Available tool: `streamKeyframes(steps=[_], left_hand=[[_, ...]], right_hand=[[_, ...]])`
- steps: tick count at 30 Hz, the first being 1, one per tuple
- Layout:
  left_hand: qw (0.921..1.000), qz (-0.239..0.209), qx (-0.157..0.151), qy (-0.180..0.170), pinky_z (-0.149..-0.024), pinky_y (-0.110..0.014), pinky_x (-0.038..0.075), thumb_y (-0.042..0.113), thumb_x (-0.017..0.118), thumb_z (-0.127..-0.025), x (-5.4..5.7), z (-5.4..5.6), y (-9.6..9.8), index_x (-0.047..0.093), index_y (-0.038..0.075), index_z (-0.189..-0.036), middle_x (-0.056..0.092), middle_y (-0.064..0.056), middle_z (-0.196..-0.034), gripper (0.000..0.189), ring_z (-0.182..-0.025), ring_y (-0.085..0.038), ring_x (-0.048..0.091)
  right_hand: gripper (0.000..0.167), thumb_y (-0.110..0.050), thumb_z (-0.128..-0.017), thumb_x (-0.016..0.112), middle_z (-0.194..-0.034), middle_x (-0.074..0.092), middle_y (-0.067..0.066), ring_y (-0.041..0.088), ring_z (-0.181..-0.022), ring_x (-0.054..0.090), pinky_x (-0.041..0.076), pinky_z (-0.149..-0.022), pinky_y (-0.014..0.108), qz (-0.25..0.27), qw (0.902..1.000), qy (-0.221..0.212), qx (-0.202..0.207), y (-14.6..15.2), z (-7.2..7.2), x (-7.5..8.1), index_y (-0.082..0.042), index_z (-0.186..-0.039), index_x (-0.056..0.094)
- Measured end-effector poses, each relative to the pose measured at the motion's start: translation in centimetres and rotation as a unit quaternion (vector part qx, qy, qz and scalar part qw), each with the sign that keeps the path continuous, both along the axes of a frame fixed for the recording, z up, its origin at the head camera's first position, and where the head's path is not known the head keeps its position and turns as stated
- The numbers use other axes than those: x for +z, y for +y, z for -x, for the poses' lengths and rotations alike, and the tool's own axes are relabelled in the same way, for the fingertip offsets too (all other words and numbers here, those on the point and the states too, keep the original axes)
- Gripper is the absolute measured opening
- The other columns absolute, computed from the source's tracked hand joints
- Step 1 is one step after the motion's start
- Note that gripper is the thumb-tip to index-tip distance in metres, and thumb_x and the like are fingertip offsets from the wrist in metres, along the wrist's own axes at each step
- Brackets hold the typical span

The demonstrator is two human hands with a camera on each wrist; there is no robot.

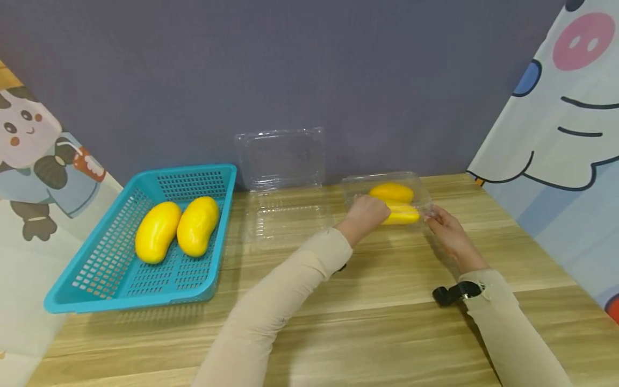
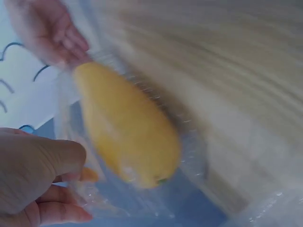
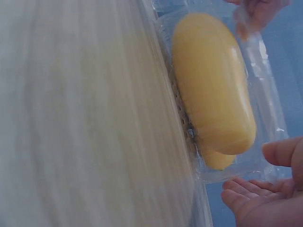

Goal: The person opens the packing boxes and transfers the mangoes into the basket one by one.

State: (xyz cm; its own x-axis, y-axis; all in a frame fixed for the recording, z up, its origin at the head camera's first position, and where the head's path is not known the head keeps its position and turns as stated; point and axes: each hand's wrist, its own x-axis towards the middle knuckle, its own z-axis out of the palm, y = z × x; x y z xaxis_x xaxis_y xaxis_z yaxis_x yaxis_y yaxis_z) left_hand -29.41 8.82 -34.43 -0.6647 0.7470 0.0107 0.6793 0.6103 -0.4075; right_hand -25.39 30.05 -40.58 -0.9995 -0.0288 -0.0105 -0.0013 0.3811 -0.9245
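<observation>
A clear plastic clamshell box (image 1: pixel 356 185) at the right of the table holds two yellow mangoes, a rear mango (image 1: pixel 390 192) and a front mango (image 1: pixel 404 214). My left hand (image 1: pixel 366 216) is at the box's left side; in the left wrist view its thumb and fingers (image 2: pixel 59 158) pinch the thin clear plastic. At the right front corner my right hand (image 1: pixel 450 235) has thumb and fingers on either side of the plastic edge. The right wrist view shows one mango (image 3: pixel 215 85) largely covering the other, with the left hand (image 3: pixel 262 14) at the far end.
A blue-green plastic basket (image 1: pixel 213 274) with two more mangoes (image 1: pixel 157 232) stands at the left. Between it and my hands, a second clear clamshell box (image 1: pixel 285 217) lies with its lid raised against the grey back wall (image 1: pixel 290 64). Printed cartoon panels (image 1: pixel 570 140) flank the table.
</observation>
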Motion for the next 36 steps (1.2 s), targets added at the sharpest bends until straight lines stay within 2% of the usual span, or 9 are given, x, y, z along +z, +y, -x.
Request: streamKeyframes(steps=[3, 5, 8, 12, 18, 26, 31, 33, 36], left_hand=[[0.9998, 0.001, -0.016, 0.013, -0.061, -0.022, 0.048, 0.005, 0.053, -0.094, 0.6, -0.1, -0.2, 0.057, 0.019, -0.07, 0.049, 0.007, -0.064, 0.028, -0.06, -0.007, 0.038], [0.9998, 0.001, -0.022, 0.002, -0.058, -0.022, 0.044, 0.006, 0.053, -0.095, 0.9, 0.0, -0.3, 0.061, 0.018, -0.075, 0.052, 0.006, -0.068, 0.025, -0.061, -0.009, 0.036], [0.9996, 0.003, -0.023, -0.015, -0.06, -0.022, 0.048, 0.007, 0.054, -0.095, 0.9, 0.1, -0.5, 0.065, 0.018, -0.08, 0.06, 0.006, -0.074, 0.022, -0.062, -0.008, 0.039], [0.9998, 0.008, -0.013, -0.015, -0.065, -0.023, 0.052, 0.006, 0.055, -0.094, 1.0, 0.2, -0.5, 0.064, 0.019, -0.08, 0.065, 0.007, -0.079, 0.021, -0.065, -0.007, 0.044], [0.9999, -0.006, 0.006, -0.007, -0.061, -0.02, 0.052, 0.003, 0.054, -0.092, 0.7, 0.2, -0.8, 0.066, 0.02, -0.081, 0.066, 0.009, -0.081, 0.024, -0.065, -0.005, 0.047], [0.9975, -0.057, 0.014, 0.04, -0.058, -0.022, 0.053, -0.002, 0.053, -0.087, -0.3, 0.2, -0.9, 0.066, 0.02, -0.08, 0.064, 0.007, -0.079, 0.026, -0.069, -0.005, 0.056], [0.9961, -0.056, 0.003, 0.068, -0.057, -0.022, 0.053, -0.001, 0.052, -0.089, -0.9, 0.4, -0.3, 0.071, 0.018, -0.093, 0.066, 0.006, -0.083, 0.027, -0.07, -0.006, 0.059], [0.9955, -0.055, -0.003, 0.077, -0.057, -0.022, 0.053, -0.001, 0.052, -0.09, -1.1, 0.4, 0.1, 0.071, 0.018, -0.095, 0.066, 0.006, -0.083, 0.027, -0.069, -0.005, 0.058], [0.9943, -0.055, -0.011, 0.09, -0.058, -0.021, 0.053, -0.001, 0.052, -0.09, -1.2, 0.4, 0.7, 0.071, 0.018, -0.094, 0.066, 0.006, -0.081, 0.027, -0.067, -0.004, 0.055]], right_hand=[[0.064, -0.027, -0.103, 0.032, -0.149, 0.017, 0.033, 0.044, -0.137, 0.018, 0.021, -0.111, 0.051, -0.005, 1.0, 0.001, -0.002, -0.1, 0.0, 0.0, 0.008, -0.147, 0.002], [0.064, -0.027, -0.103, 0.032, -0.148, 0.019, 0.033, 0.043, -0.137, 0.018, 0.021, -0.111, 0.051, -0.006, 1.0, 0.002, -0.005, -0.2, 0.0, 0.0, 0.009, -0.147, 0.002], [0.063, -0.026, -0.103, 0.033, -0.147, 0.02, 0.033, 0.043, -0.137, 0.019, 0.022, -0.111, 0.051, -0.008, 1.0, 0.002, -0.004, -0.3, 0.0, -0.1, 0.009, -0.147, 0.003], [0.063, -0.025, -0.103, 0.033, -0.148, 0.019, 0.033, 0.043, -0.137, 0.018, 0.022, -0.112, 0.05, -0.001, 1.0, 0.004, -0.005, -0.3, 0.0, -0.2, 0.01, -0.147, 0.005], [0.062, -0.024, -0.103, 0.034, -0.147, 0.021, 0.033, 0.043, -0.136, 0.02, 0.024, -0.112, 0.046, -0.001, 0.9998, 0.017, -0.008, -0.2, 0.2, -0.2, 0.011, -0.146, 0.006], [0.061, -0.023, -0.103, 0.034, -0.146, 0.023, 0.034, 0.043, -0.135, 0.023, 0.027, -0.111, 0.044, -0.004, 0.9997, 0.022, -0.009, -0.3, 0.1, -0.2, 0.011, -0.146, 0.007], [0.06, -0.021, -0.103, 0.033, -0.145, 0.024, 0.034, 0.042, -0.133, 0.024, 0.027, -0.111, 0.045, -0.003, 0.9997, 0.022, -0.008, -0.3, 0.2, -0.2, 0.012, -0.145, 0.007], [0.059, -0.021, -0.103, 0.033, -0.144, 0.025, 0.034, 0.043, -0.133, 0.024, 0.026, -0.11, 0.049, -0.005, 0.9997, 0.021, -0.007, -0.4, 0.1, -0.2, 0.012, -0.145, 0.008], [0.059, -0.021, -0.103, 0.032, -0.144, 0.026, 0.034, 0.042, -0.133, 0.025, 0.027, -0.11, 0.048, -0.006, 0.9997, 0.024, -0.007, -0.4, 0.1, -0.2, 0.013, -0.145, 0.009]])
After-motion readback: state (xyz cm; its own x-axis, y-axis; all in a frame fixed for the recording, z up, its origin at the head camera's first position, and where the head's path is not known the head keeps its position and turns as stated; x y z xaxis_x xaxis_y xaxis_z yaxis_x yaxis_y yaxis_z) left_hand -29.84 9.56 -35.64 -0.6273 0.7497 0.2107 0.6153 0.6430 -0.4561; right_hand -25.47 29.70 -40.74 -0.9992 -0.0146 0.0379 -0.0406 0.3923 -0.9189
